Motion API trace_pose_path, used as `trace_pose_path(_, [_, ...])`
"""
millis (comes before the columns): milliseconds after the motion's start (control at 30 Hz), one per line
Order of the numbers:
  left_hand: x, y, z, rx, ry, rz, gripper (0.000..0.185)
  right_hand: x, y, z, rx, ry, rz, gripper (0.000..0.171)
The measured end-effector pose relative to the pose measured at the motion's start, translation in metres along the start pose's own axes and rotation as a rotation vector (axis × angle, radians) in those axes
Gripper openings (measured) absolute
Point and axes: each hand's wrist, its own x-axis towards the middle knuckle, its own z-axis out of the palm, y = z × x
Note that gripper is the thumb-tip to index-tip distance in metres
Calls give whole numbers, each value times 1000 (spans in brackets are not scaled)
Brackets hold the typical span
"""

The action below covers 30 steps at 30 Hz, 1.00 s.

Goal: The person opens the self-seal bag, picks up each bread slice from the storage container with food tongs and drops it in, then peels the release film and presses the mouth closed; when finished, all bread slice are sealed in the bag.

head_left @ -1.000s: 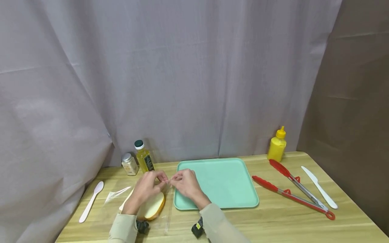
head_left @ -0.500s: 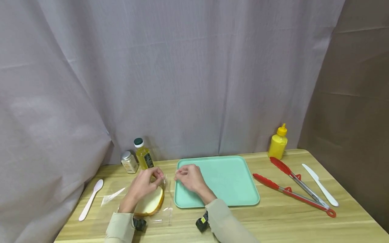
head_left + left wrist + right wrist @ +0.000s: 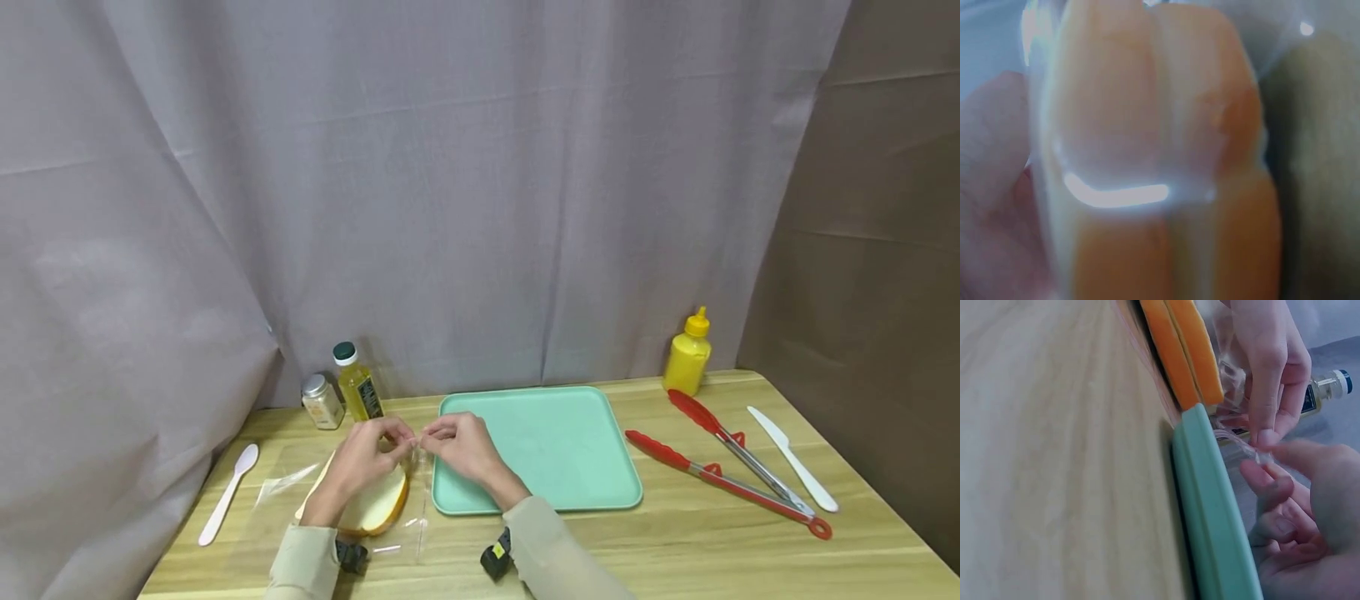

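Two stacked slices of bread (image 3: pixel 384 502) lie inside a clear plastic bag (image 3: pixel 411 533) on the left half of the table. Their brown crusts (image 3: pixel 1119 250) fill the left wrist view behind shiny film. Over the bread, my left hand (image 3: pixel 363 460) pinches the bag's gathered edge between thumb and fingertips. My right hand (image 3: pixel 468 454) meets it from the other side, above the left edge of a mint green tray (image 3: pixel 547 450). The right wrist view has a crumpled bit of film (image 3: pixel 1261 457) between the right thumb and fingers, close to the left fingertips.
Behind the left hand stand a bottle of yellow oil (image 3: pixel 360 392) and a small silver-lidded jar (image 3: pixel 322 404). A pale spoon (image 3: pixel 227 496) lies far left. To the right are red tongs (image 3: pixel 738 467), a white knife (image 3: pixel 791 458) and a yellow squeeze bottle (image 3: pixel 687 358).
The hands were together at the bag's edge, then the right hand drew off to the right over the tray. Now it has come back to the left hand's fingertips at the film.
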Motion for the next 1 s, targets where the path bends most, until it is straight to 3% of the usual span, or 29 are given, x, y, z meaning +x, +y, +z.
trace_pose_path(167, [-1,-2,2,12,28,18,5,0,-1,-1,6,25,-4,4])
trace_pose_path(367, [0,-1,3,-7,54,38,4,0,-1,-5,0,-13,-13,9])
trace_pose_path(567, [1,-1,4,-34,42,46,4,0,1,-2,17,-23,-26,16])
trace_pose_path(833, [0,-3,3,-40,4,60,5,-1,2,1,89,-42,22,10])
trace_pose_path(1000, [-1,-2,2,-50,9,32,6,-2,2,2,131,-65,35,14])
